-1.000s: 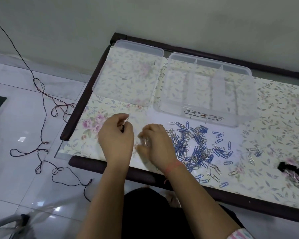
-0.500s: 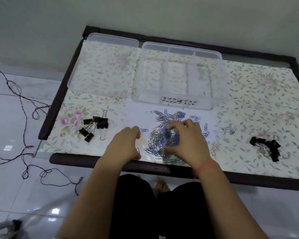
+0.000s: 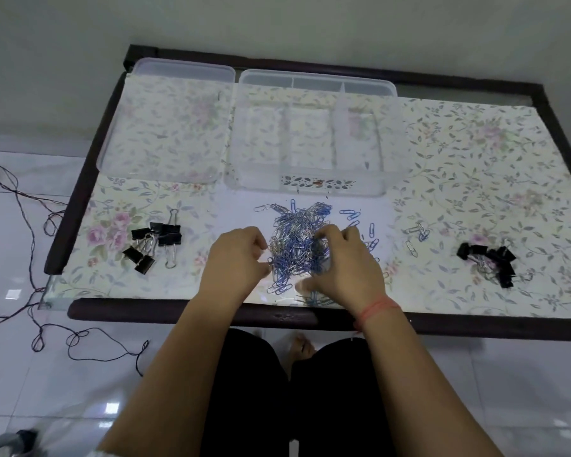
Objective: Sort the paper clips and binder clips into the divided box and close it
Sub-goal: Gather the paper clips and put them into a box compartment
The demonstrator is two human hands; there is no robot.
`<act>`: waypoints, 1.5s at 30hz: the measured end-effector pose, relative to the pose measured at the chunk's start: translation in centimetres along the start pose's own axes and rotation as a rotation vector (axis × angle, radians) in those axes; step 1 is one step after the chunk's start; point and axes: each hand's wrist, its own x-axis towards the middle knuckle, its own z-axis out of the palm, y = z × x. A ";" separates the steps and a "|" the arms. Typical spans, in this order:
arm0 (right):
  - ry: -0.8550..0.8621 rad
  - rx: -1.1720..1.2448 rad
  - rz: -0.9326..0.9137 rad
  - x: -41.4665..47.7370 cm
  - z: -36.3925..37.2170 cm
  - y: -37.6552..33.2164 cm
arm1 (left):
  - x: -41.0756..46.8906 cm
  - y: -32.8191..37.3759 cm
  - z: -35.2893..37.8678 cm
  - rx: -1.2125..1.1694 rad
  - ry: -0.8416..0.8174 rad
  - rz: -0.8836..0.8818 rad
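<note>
While both hands cup the paper clip pile (image 3: 297,245) near the table's (image 3: 475,179) front edge, the left hand (image 3: 236,262) and right hand (image 3: 342,262) curl partly closed against its sides. Beyond the pile stands the empty divided box (image 3: 314,133), its lid (image 3: 165,120) alongside. Binder clips (image 3: 154,242) lie left; more binder clips (image 3: 488,263) right.

The divided box (image 3: 314,133) and flat lid (image 3: 165,120) are formed of clear, smooth plastic. Blue and silver wire paper clips (image 3: 297,245) appear glossy. The floral surface (image 3: 475,166) is glass-covered; floor tiles (image 3: 10,192) are glossy white.
</note>
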 end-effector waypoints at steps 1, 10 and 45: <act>-0.030 -0.039 -0.002 -0.2 0.1 0.1 | -0.3 -0.1 -0.1 -0.009 0.005 -0.014; 0.018 0.020 0.038 -0.2 0.0 0.7 | -1.3 1.5 0.8 0.180 -0.116 0.037; 0.052 0.295 0.245 -0.8 -0.8 4.1 | -2.2 4.7 4.0 0.147 0.017 0.169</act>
